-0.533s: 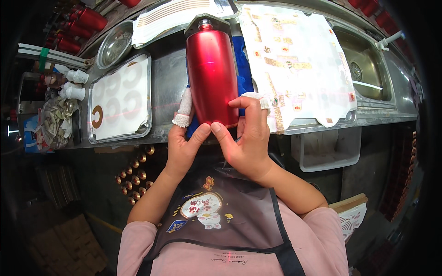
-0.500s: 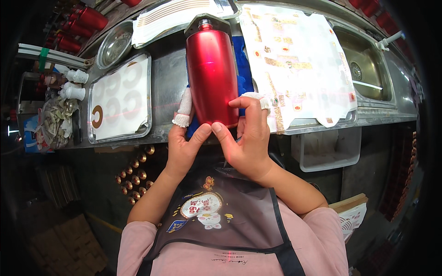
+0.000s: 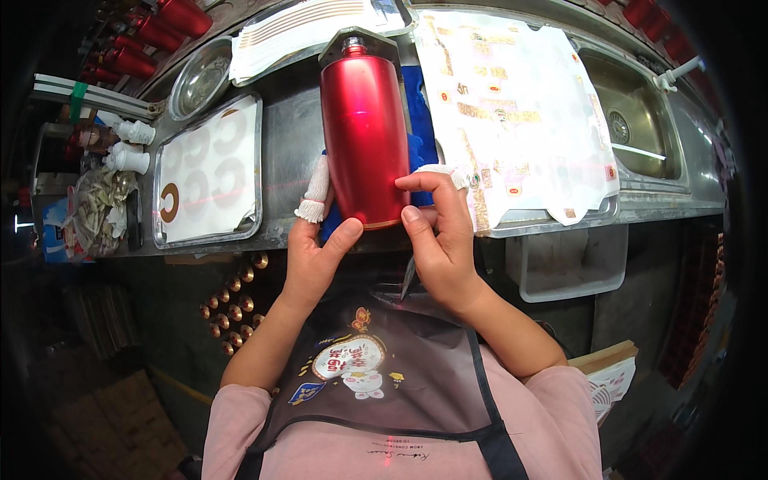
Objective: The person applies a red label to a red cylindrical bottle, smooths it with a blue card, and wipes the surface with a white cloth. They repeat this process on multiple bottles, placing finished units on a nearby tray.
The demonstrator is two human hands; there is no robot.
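A glossy red bottle (image 3: pixel 366 136) lies on its side in front of me, its neck pointing away and its base toward me. My left hand (image 3: pixel 314 248) holds the left side near the base, with the thumb at the lower corner. At the right lower side, my right hand (image 3: pixel 442 240) grips with a bent index finger and the thumb. White knitted finger covers (image 3: pixel 318 188) sit on some fingers of both hands. A thin pointed metal tool (image 3: pixel 409 276) sticks out below my right hand; its kind is unclear. Blue cloth (image 3: pixel 414 96) shows beneath the bottle.
To the left, a metal tray (image 3: pixel 258 184) holds a white sheet with C-shaped pieces; a glass bowl (image 3: pixel 200 86) stands behind. Right of the bottle are printed transfer sheets (image 3: pixel 552 120), then a sink (image 3: pixel 668 120). Below the counter edge are gold-coloured caps (image 3: pixel 236 312) and a plastic bin (image 3: pixel 572 280).
The bottle's base has swung slightly right and its red surface has turned a little. My thumbs have moved apart, the right one shifting to the base's right corner. The pointed tool shows more.
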